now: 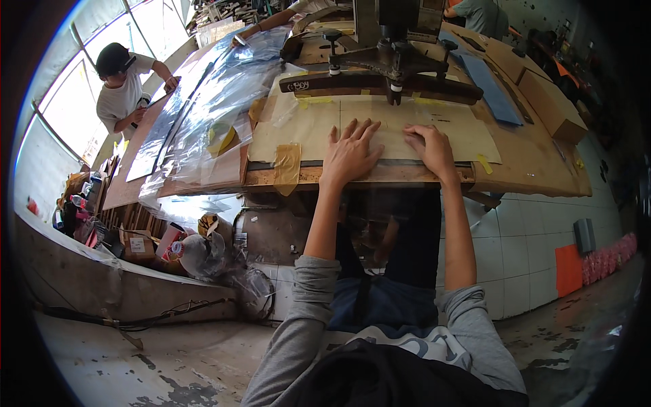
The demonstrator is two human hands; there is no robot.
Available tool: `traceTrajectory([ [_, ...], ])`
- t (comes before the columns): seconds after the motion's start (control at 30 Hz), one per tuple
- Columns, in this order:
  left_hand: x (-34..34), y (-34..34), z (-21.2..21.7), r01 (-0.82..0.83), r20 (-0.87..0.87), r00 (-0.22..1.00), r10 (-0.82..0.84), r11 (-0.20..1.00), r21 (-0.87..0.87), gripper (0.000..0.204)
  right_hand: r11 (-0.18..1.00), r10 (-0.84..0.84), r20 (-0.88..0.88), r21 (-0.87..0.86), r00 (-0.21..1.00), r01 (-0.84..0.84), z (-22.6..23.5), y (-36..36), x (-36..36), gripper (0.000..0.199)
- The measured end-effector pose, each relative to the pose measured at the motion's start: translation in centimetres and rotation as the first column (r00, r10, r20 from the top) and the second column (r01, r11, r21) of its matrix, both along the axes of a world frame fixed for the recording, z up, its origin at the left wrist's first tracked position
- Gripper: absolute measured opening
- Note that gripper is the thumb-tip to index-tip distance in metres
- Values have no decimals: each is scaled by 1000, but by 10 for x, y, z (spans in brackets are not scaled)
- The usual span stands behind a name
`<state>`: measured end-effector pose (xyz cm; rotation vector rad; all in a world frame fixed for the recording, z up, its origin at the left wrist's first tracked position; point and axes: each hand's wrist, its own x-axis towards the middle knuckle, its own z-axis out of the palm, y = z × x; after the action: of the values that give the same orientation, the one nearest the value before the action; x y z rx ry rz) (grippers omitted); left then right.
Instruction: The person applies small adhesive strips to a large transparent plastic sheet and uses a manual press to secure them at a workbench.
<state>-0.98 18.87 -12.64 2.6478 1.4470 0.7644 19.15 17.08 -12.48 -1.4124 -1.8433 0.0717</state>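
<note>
A pale tan sheet (pixel 298 125) lies on the wooden worktable in front of me. My left hand (pixel 352 152) rests on it with the fingers spread and nothing in its grasp. To its right, my right hand (pixel 434 150) touches the sheet with bent fingers, thumb and fingertips drawn together; anything between them is too small to make out. Just beyond both hands hangs a black metal machine head (pixel 390 57) with screw knobs, above a long dark bar (pixel 312 84). Brown tape (pixel 287 165) runs over the sheet's front edge, left of my hands.
Clear plastic film (pixel 203 122) covers the table's left part. A blue strip (pixel 489 88) and a cardboard box (pixel 550 108) lie at the right. A co-worker in a white shirt (pixel 125 95) stands at the far left; another person's arm (pixel 268 24) reaches in behind. Clutter (pixel 139 247) stands below left.
</note>
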Motion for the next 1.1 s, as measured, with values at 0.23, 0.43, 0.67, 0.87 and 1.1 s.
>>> traceTrajectory([
  [0.23,1,-5,6,45,48,998,-44,999,-17,52,989,67,-72,137,995,-57,-5,-3,4,12],
  [0.43,-10,-1,9,289,176,948,-266,950,-122,27,968,54,-403,-204,914,-147,5,7,15,18],
  [0.67,-13,-1,13,470,254,865,-432,875,-114,18,991,-1,350,124,937,-45,9,41,36,34],
  [0.87,-15,0,12,494,237,855,-461,864,-99,22,812,169,99,-577,981,-81,39,50,32,48],
  [1.1,-16,-1,13,501,248,853,-460,855,-135,23,968,152,220,-233,964,-99,26,45,28,41],
])
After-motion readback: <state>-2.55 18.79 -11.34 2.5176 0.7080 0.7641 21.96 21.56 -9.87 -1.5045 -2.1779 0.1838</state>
